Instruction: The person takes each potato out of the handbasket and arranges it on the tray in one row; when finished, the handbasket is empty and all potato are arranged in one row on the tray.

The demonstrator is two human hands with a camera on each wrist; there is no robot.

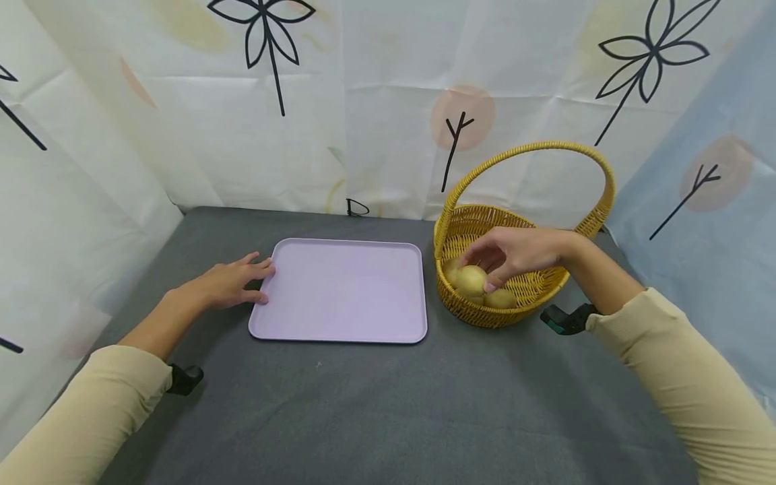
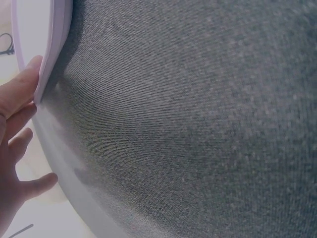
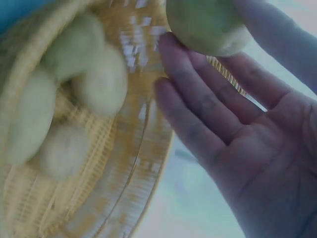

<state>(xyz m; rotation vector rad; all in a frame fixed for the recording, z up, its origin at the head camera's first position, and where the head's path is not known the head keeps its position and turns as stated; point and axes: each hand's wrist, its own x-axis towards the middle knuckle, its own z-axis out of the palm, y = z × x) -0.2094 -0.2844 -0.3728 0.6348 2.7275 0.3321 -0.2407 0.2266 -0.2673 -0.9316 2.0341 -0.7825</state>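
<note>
A pale yellow, smooth potato is pinched between the thumb and fingers of my right hand, inside the near left part of a yellow wicker basket. In the right wrist view the held potato sits at the top by the fingertips, while several more potatoes lie in the basket, blurred. My left hand rests spread at the left rim of a lilac rectangular tray. The left wrist view shows its fingers touching the tray's edge.
A tall arched handle rises over the basket, above my right wrist. Dark grey cloth covers the table. White printed curtains stand behind and at the left, with a bluish one at the right.
</note>
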